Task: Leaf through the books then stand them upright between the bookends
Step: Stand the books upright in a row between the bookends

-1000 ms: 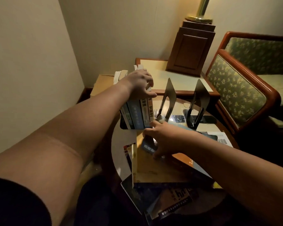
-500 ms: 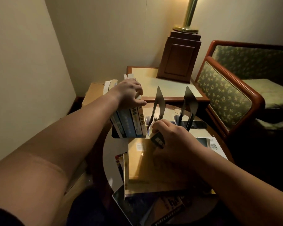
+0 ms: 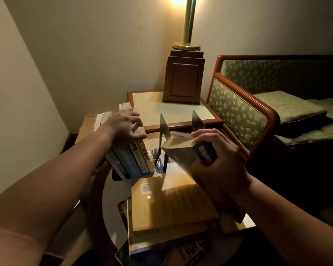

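tan-covered book (image 3: 178, 150), w/ a dark blue spine, is held tilted above the round table (image 3: 112, 200), its far corner just beside the left bookend (image 3: 163, 129). it's grasped by the right hand (image 3: 221, 164): fingers curled round the spine, thumb over the top edge.

a row of upright books (image 3: 132, 160), blue & orange spines, is stood at the table's far-left edge, leaning slightly left. their tops are gripped by the left hand (image 3: 123, 126), fingers curled over them, thumb pressed on the rightmost spine.

the row is set just left of the left bookend; whether they touch can't be told. the right bookend (image 3: 197, 120) is partly hidden behind the held book, toward the far edge, apart from the 1st. both are thin dark metal, upright, w/ pointed tops.

a stack of flat books (image 3: 171, 206) is laid across the table's middle & near edge; the topmost is tan w/ a barcode sticker at its far-left corner, darker covers showing under it.

beyond the far edge a side table (image 3: 158, 106) is seen, w/ a wooden lamp base (image 3: 183, 79) & brass pole (image 3: 188, 22) on it. a green patterned armchair (image 3: 238, 114) is placed off the right edge, a cardboard box (image 3: 86, 127) behind the row.
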